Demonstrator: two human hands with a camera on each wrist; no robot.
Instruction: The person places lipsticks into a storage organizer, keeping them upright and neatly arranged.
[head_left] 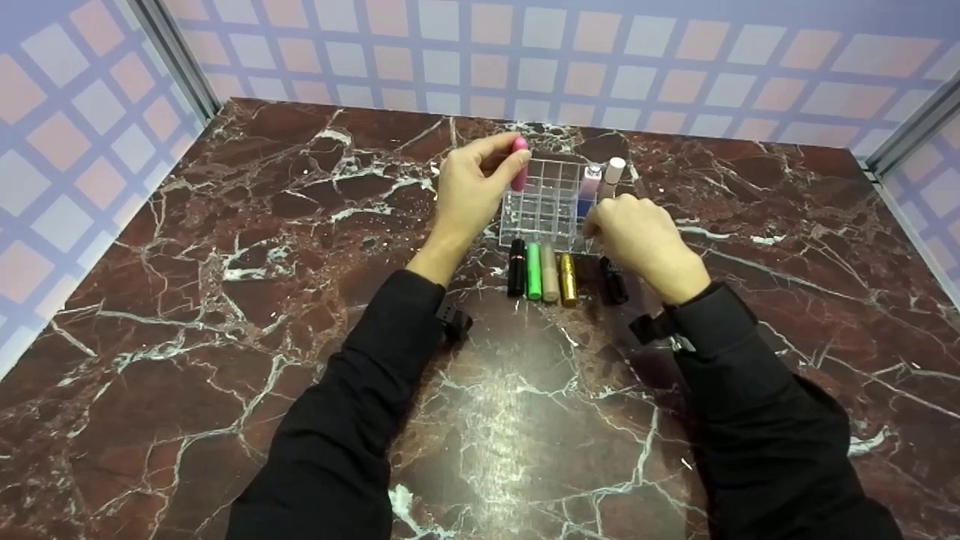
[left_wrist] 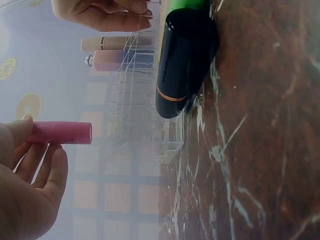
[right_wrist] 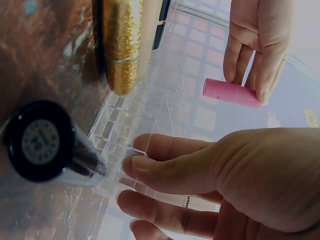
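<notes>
My left hand (head_left: 472,180) pinches a pink lipstick tube (left_wrist: 62,133) between thumb and fingers. It holds the tube upright over the back left of a clear divided organizer (head_left: 541,219). At the organizer's front right, my right hand (head_left: 637,232) pinches the clear wall between thumb and forefinger, the other fingers extended along the side in the right wrist view. Standing in the organizer's right column are a pink-and-blue tube (head_left: 591,181) with a jewelled top and a tube with a pale cap (head_left: 616,169).
Before the organizer lie a black tube (head_left: 516,268), a green tube (head_left: 533,271), a beige tube (head_left: 550,274) and a gold tube (head_left: 568,280). A black-capped tube (head_left: 614,282) lies apart, beneath my right wrist. Patterned panels (head_left: 480,60) border the marbled table (head_left: 300,315).
</notes>
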